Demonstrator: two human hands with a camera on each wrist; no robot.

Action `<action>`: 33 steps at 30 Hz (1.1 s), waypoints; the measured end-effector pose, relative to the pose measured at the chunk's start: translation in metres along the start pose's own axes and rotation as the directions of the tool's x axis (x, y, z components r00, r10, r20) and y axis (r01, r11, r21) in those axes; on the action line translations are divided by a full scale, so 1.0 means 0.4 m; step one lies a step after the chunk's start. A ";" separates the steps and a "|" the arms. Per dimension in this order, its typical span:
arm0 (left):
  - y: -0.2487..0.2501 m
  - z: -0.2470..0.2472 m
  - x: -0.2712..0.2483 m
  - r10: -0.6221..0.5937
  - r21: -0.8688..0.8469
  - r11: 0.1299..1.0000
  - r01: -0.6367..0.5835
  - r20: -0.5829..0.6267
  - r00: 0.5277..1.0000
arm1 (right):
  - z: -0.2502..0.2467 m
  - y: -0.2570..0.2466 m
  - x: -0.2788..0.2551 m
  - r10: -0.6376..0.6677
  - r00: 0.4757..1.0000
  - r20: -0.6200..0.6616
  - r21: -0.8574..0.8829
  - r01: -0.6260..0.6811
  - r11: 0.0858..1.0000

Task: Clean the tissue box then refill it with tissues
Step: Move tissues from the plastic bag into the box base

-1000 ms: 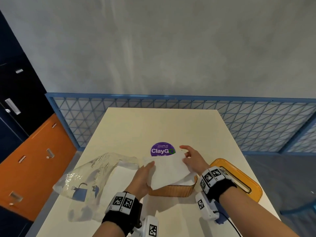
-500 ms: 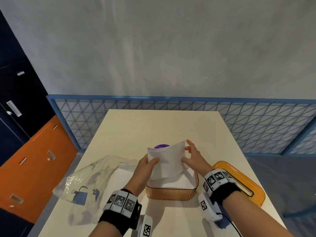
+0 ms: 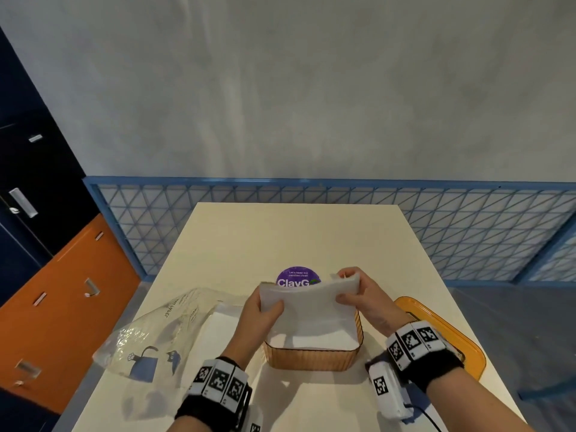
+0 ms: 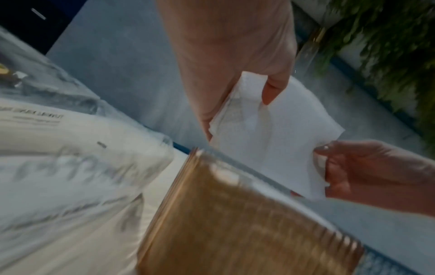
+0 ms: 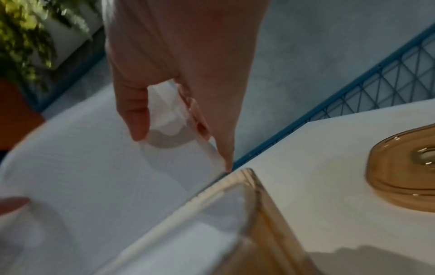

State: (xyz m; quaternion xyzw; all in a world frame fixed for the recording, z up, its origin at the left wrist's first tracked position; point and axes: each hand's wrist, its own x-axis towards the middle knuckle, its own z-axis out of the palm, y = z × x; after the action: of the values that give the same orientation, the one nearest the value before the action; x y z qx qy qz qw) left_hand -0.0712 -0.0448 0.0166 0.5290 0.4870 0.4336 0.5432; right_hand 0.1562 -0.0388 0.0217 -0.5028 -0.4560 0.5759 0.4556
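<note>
Both hands, left hand (image 3: 260, 316) and right hand (image 3: 363, 299), pinching tissues (image 3: 308, 302) over tissue-filled amber tissue box (image 3: 311, 358).

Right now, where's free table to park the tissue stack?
Free: far half of table, beyond purple sticker; small strip before tissue box, between wrists. Crowded: plastic bag left, lid right, both hands holding tissue stack.

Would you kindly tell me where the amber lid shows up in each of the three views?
Head: the lid lies flat on the table at lower right, partly behind the right wrist.
Left wrist: not in view.
Right wrist: at the right edge, mid-height.
Shared landmark: the amber tissue box, just left of the lid.
</note>
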 end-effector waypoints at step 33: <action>-0.016 0.032 0.035 0.079 0.025 0.997 -0.077 -0.116 0.990 | -0.016 -0.003 0.005 -0.020 0.998 -0.066 -0.004 0.020 1.000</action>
State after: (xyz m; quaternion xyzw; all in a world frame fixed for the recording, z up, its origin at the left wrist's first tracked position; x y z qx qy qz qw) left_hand -0.0569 -0.0335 0.0087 0.5268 0.5012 0.4799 0.4909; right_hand 0.1626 -0.0363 0.0220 -0.5179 -0.4467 0.5535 0.4753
